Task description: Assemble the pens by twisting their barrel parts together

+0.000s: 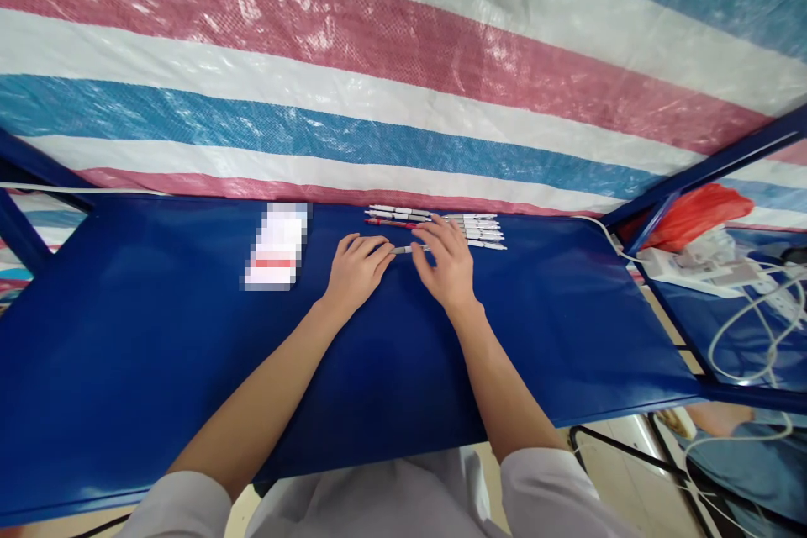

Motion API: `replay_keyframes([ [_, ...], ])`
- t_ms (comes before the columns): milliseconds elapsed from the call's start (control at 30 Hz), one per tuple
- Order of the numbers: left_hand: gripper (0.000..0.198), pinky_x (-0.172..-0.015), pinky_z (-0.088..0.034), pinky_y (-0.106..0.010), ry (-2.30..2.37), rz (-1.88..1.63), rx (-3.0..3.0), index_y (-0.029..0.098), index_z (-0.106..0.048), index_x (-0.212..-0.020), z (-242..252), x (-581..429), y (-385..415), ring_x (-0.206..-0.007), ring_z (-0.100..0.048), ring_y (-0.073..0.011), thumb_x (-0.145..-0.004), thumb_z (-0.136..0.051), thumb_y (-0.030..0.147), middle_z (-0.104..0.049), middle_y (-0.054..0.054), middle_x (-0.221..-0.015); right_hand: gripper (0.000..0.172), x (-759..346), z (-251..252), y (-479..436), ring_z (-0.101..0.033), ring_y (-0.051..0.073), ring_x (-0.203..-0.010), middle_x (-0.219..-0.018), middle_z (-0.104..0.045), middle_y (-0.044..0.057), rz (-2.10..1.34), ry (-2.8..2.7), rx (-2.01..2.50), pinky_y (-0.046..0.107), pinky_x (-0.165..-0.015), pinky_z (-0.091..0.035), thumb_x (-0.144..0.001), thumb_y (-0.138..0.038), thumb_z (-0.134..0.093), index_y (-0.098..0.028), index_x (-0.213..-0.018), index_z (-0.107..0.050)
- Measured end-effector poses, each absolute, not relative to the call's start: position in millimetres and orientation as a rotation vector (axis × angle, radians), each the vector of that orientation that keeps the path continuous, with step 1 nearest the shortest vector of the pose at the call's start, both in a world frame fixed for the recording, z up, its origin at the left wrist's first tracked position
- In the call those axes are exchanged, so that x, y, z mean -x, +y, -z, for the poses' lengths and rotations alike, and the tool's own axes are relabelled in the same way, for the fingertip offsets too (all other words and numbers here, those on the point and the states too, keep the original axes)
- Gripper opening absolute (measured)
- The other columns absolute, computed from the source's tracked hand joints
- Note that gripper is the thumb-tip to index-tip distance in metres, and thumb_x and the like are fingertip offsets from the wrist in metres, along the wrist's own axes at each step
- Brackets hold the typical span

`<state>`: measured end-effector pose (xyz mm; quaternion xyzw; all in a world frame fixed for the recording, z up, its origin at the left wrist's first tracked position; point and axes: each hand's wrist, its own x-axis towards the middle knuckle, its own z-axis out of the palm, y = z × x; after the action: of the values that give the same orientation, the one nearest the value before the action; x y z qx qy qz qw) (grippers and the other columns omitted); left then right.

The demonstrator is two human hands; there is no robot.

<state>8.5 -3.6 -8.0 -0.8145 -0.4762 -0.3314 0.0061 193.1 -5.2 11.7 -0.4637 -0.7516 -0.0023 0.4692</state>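
Observation:
A grey-and-white pen lies level between my two hands, close to the blue tabletop. My left hand is closed, its thumb and forefinger at the pen's left end. My right hand has its fingers spread around the pen's other end, with the tips reaching over part of the pen row. Several white pens lie side by side just right of those fingers. To their left are more grey-and-white pens and a red pen; the right hand hides some of their ends.
A pixelated white rectangular item lies left on the blue table. Behind rises a striped plastic sheet. At right are a metal frame post, a red bag, white cables and part of another person.

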Motion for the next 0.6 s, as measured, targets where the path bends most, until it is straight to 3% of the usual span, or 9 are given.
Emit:
replay_keyframes([
  [100, 0.025, -0.101, -0.041, -0.042, -1.492, 1.029, 2.523, 0.024, -0.072, -0.102, 8.8, -8.4, -3.6, -0.098, -0.067, -0.0205, -0.098, -0.048, 0.030, -0.073, -0.004, -0.108, 0.029, -192.1, -8.4, -10.7, -0.055, 0.023, -0.129, -0.120, -0.070, 0.004, 0.110, -2.118, 1.063, 0.045, -0.116, -0.035, -0.092, -0.020, -0.052, -0.024, -0.118, -0.064],
  [233, 0.025, -0.101, -0.041, -0.041, -1.527, 1.013, 2.522, 0.025, -0.072, -0.102, 8.8, -8.1, -4.1, -0.100, -0.066, -0.0204, -0.098, -0.048, 0.030, -0.073, -0.004, -0.109, 0.029, -192.9, 0.6, -6.6, -0.058, 0.021, -0.125, -0.120, -0.071, 0.002, 0.099, -2.223, 1.059, 0.042, -0.113, -0.039, -0.093, -0.018, -0.050, -0.026, -0.116, -0.066],
  [433, 0.025, -0.101, -0.042, -0.042, -1.513, 0.983, 2.544, 0.024, -0.072, -0.100, 9.0, -8.8, -3.9, -0.098, -0.067, -0.0209, -0.098, -0.048, 0.030, -0.073, -0.004, -0.108, 0.023, -195.4, 5.1, 0.9, -0.068, 0.021, -0.102, -0.110, -0.074, 0.004, 0.010, -2.248, 1.082, 0.035, -0.082, -0.047, -0.094, -0.022, -0.052, -0.026, -0.107, -0.070],
  [600, 0.027, -0.103, -0.041, -0.040, -1.486, 0.984, 2.548, 0.022, -0.072, -0.101, 7.1, -8.2, -4.7, -0.102, -0.066, -0.0203, -0.098, -0.047, 0.032, -0.073, -0.005, -0.110, 0.023, -197.6, -0.1, 2.9, -0.069, 0.017, -0.092, -0.107, -0.076, 0.004, 0.034, -2.308, 1.055, 0.030, -0.073, -0.044, -0.095, -0.021, -0.050, -0.025, -0.102, -0.071],
])
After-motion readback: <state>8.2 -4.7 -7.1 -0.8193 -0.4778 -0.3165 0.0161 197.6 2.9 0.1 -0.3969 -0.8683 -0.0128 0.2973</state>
